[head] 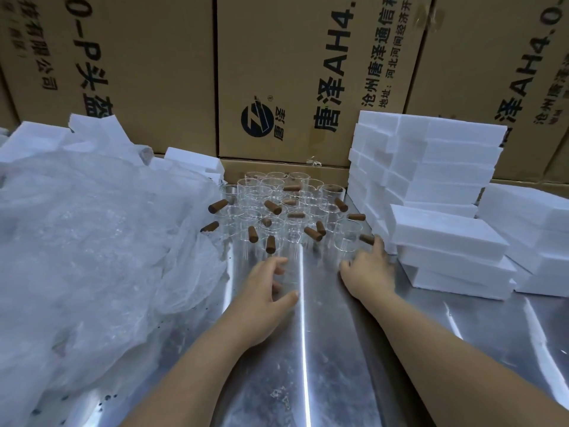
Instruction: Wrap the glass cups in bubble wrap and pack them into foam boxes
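The glass cups stand close together on a metal table, each with a brown handle sticking out to the side. To the left of the cups lies a big loose heap of bubble wrap; its edge reaches the leftmost cups and partly covers them. To the right of the cups white foam boxes are stacked in several piles, the nearest pile just beside the group. Behind the cups rises a wall of cardboard cartons with printed letters.

The left hand is at the near edge of the group, with fingers and thumb curved round one clear cup. The right hand is at the right near corner of the group, back upward, fingers stretched forward and thumb apart. Its fingertips are at a brown handle; whether they touch it I cannot tell.
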